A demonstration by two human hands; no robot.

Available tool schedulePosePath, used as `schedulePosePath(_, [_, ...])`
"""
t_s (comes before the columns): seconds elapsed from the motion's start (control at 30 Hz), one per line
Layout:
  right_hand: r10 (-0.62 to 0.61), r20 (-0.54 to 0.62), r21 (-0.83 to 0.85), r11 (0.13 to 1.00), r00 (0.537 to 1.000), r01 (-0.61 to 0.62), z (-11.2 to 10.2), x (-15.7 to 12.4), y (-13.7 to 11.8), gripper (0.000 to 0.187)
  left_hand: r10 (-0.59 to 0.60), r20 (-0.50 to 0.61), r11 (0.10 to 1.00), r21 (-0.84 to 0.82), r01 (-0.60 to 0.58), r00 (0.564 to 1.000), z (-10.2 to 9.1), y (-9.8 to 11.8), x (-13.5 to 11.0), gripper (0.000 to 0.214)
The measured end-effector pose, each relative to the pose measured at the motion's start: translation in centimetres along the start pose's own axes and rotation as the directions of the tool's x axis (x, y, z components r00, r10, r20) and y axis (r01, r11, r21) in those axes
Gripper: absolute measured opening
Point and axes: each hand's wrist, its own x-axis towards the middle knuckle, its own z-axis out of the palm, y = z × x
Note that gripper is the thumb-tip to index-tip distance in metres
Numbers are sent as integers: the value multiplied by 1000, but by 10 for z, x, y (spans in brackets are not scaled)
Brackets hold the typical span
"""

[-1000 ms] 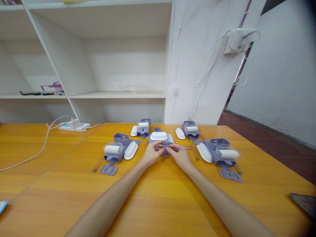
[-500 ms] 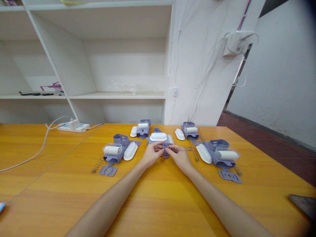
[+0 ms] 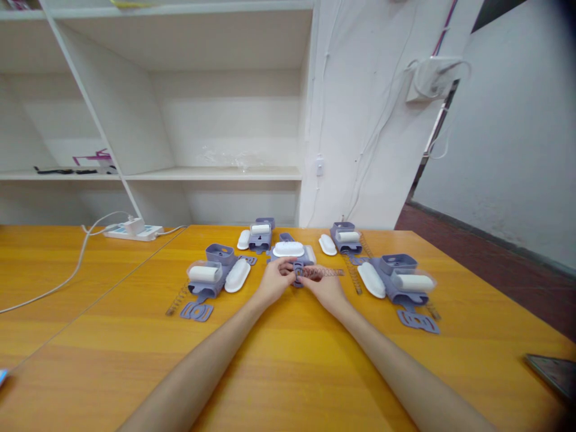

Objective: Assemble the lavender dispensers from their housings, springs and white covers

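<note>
Over the middle of the table, my left hand pinches a grey-purple slotted plate by its left side. My right hand is closed on a thin metal coil spring, whose free end points right. The spring's inner end meets the plate between my fingertips; whether it is hooked in cannot be made out. Just behind my hands are a white oval lid and a grey-purple housing, partly hidden by my fingers.
Similar part sets lie around: a left housing with a white roller and slotted plate, a right housing, and two farther back. A loose spring lies right of centre. A phone-like dark object rests near the right edge.
Both hands have shifted slightly left with the slotted plate and the spring. The plate now faces me a little more. The parts on the table have stayed put.
</note>
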Motion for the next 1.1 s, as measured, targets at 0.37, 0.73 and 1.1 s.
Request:
schedulePosePath(0.37, [-100,-22,-129,987,995,97,-3,1,2,20,-43,-12,999,8,43,999,2,7,-2,45])
schedulePosePath(0.73, [-93,30,-63,993,995,95,-1,0,2,38,-67,41,997,-26,68,997,1,8,-2,44])
schedulePosePath(1.1, [-179,131,-115,974,975,194,-16,4,0,28,-84,88,996,38,81,993,-2,7,-1,49])
